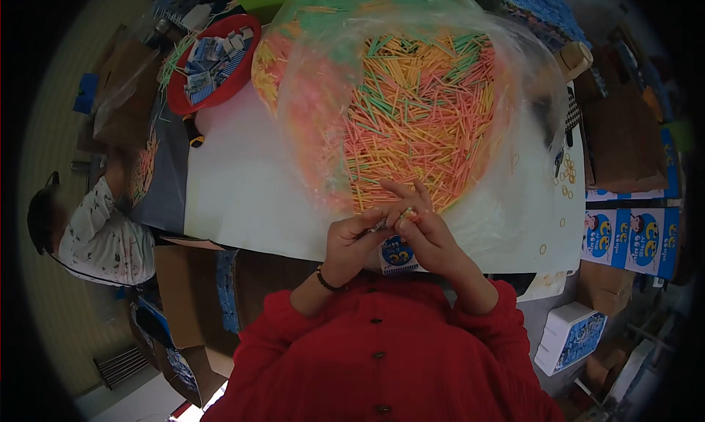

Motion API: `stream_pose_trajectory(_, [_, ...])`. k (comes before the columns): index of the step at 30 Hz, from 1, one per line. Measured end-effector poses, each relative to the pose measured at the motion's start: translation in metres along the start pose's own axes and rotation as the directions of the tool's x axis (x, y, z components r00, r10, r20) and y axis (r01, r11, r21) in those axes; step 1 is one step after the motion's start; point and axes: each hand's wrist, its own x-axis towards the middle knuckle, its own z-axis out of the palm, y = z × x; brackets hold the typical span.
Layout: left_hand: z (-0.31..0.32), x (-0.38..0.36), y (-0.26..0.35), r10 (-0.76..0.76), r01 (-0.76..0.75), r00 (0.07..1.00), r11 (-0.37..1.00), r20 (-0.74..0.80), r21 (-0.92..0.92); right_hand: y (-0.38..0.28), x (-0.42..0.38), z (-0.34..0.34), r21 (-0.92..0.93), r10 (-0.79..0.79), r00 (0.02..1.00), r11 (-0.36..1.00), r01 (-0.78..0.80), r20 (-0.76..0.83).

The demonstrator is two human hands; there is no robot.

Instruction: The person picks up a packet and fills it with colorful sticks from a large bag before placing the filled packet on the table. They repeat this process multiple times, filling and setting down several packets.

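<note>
Both of my hands meet at the near edge of the clear plastic bag, in the lower middle of the view. My left hand [354, 243] is closed, pinching a small pale thing with dark marks that I cannot make out. Close beside it, my right hand [432, 238] has thumb and index finger pressed round the ends of small coloured sticks [408, 215], while its other fingers stretch away. Just below the hands, a blue and white printed packet [397, 254] lies at the table edge. Beyond them, the bag [316, 121] spills open over many pink, yellow, orange and green sticks [422, 121].
On the left stands a red basin [176, 95] of printed packets, with a black and yellow tool [194, 130] nearby. Rubber bands [567, 176] lie on the white table [235, 194] at right. Blue printed boxes [646, 238] are stacked beyond. A co-worker [106, 235] sits at left, near open cartons [187, 293].
</note>
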Motion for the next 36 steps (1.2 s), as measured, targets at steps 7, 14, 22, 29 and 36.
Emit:
stream_pose_trajectory(7, [0.000, 0.010, -0.003, -0.029, 0.061, 0.992, 0.960, 0.119, -0.273, -0.038, 0.011, -0.007, -0.289, -0.061, 0.998, 0.955, 0.066, 0.028])
stream_pose_trajectory(14, [0.004, 0.020, 0.016, 0.209, -0.190, 0.975, 0.961, 0.080, -0.199, -0.027, -0.003, -0.017, -0.643, -0.262, 0.959, 0.755, 0.132, -0.111])
stream_pose_trajectory(22, [-0.055, -0.039, 0.057, 0.150, -0.131, 0.987, 0.957, -0.054, 0.261, -0.041, -0.038, -0.010, -0.375, -0.161, 0.983, 0.909, 0.182, 0.086])
stream_pose_trajectory(29, [-0.189, -0.040, 0.030, -0.080, 0.257, 0.838, 0.930, -0.540, 0.262, -0.014, -0.049, -0.058, -0.395, 0.022, 0.878, 0.887, -0.237, -0.477])
stream_pose_trajectory(36, [-0.119, -0.018, 0.060, 0.614, 0.125, 0.778, 0.056, -0.133, 0.991, 0.012, -0.031, -0.104, -0.946, -0.069, 0.987, 0.302, -0.118, -0.145])
